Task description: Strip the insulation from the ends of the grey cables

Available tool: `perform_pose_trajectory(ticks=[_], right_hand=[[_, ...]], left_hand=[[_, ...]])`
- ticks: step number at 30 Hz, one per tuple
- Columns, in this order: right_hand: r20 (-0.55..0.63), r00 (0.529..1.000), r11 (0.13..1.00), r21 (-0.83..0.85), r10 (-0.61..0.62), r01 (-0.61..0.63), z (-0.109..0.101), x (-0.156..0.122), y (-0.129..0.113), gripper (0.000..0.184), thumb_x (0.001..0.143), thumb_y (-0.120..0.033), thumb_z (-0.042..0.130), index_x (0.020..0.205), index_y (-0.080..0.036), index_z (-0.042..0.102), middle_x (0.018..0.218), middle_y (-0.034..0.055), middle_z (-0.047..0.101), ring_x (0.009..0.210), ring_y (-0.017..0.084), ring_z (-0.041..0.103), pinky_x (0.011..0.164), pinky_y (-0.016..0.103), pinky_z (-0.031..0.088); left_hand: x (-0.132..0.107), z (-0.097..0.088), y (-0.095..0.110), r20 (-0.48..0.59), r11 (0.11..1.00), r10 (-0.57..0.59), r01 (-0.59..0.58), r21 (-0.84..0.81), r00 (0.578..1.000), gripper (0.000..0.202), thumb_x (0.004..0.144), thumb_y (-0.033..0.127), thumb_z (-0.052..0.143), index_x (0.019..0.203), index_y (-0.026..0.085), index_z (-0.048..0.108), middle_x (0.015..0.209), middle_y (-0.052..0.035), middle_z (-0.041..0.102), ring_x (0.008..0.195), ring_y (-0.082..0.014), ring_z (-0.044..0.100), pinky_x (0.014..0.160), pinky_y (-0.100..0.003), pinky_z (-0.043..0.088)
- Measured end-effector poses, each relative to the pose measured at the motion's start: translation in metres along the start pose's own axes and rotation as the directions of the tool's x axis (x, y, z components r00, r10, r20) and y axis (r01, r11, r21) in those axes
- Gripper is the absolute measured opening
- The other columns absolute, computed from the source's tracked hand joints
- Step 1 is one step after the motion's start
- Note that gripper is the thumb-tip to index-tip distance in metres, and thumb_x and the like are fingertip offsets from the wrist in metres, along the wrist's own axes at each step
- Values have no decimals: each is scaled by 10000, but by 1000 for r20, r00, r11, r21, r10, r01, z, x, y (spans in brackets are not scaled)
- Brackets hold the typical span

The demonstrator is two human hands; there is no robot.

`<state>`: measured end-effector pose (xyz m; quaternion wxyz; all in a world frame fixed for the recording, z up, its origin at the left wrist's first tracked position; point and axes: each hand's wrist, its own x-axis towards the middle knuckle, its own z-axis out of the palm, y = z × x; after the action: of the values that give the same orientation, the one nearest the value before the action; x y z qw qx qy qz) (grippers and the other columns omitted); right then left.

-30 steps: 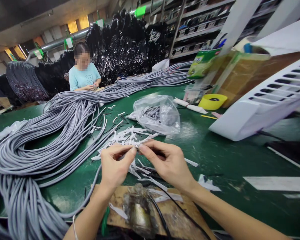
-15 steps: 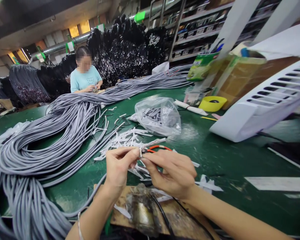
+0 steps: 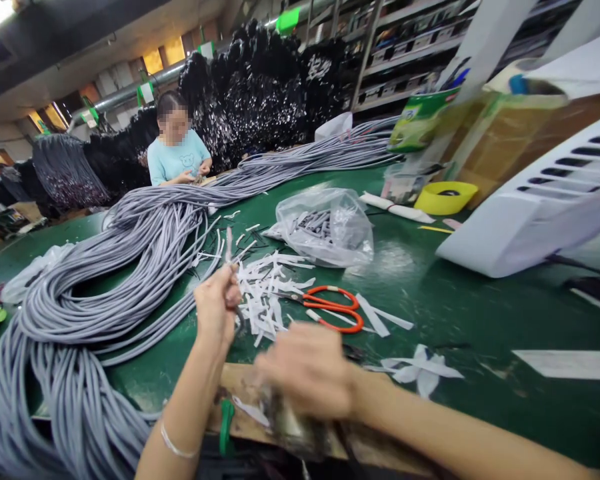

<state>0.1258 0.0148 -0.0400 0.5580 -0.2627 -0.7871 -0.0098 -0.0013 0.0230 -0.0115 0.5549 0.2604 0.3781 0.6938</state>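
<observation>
My left hand [image 3: 217,308] is closed round the end of a grey cable [image 3: 229,245], whose tip sticks up above my fingers. It hovers over a heap of white paper strips [image 3: 265,293] on the green table [image 3: 430,293]. My right hand [image 3: 307,370] is smeared by motion, low over a worn wooden board [image 3: 240,393] at the table's near edge; its fingers cannot be made out. Red-handled scissors [image 3: 330,308] lie on the table just beyond my right hand.
A big bundle of grey cables [image 3: 105,280] sweeps across the left of the table. A clear plastic bag [image 3: 327,227] holds cable pieces. A white fan housing [image 3: 530,200], a yellow bowl [image 3: 445,197] and cardboard boxes stand at right. Another person [image 3: 177,150] works at the far side.
My hands have come apart: the left one lifted the cable end up and left, the right one dropped toward the board. The scissors, earlier by my fingers, now lie on the table.
</observation>
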Motion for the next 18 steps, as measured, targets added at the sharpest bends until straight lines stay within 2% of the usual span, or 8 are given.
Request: perform_pose_trajectory(ticks=[4,8,11,18], right_hand=[[-184,980,996,-26,81,-87,-3,13,4,171,823,-154,507,663,-175,564,550,-9,592,445,75,509,444,191,403],[-132,982,990,-10,138,-141,-6,17,9,137,815,-162,534,686,-154,582,569,-5,609,463,79,532,437,181,395],[-142,978,988,-4,154,-156,-7,15,9,142,820,-164,530,690,-155,587,578,-6,616,487,82,549,446,178,396],[-132,978,987,5,160,-161,-11,15,8,167,824,-173,524,670,-155,585,553,-19,590,467,67,512,442,172,379]], left_hand=[[-6,1,-2,166,999,11,-19,50,986,342,480,284,814,727,82,692,560,11,528,471,-26,421,437,-157,288],[-13,4,-6,238,996,-5,-15,84,971,326,517,309,806,745,99,704,566,7,539,434,-11,381,431,-167,263],[-16,4,-6,276,992,-27,-8,125,961,318,542,338,793,737,102,705,567,-3,552,403,-3,343,409,-173,228],[-19,5,-9,289,980,-14,-44,193,957,265,583,336,769,697,106,701,561,-9,557,389,-7,333,394,-178,221]])
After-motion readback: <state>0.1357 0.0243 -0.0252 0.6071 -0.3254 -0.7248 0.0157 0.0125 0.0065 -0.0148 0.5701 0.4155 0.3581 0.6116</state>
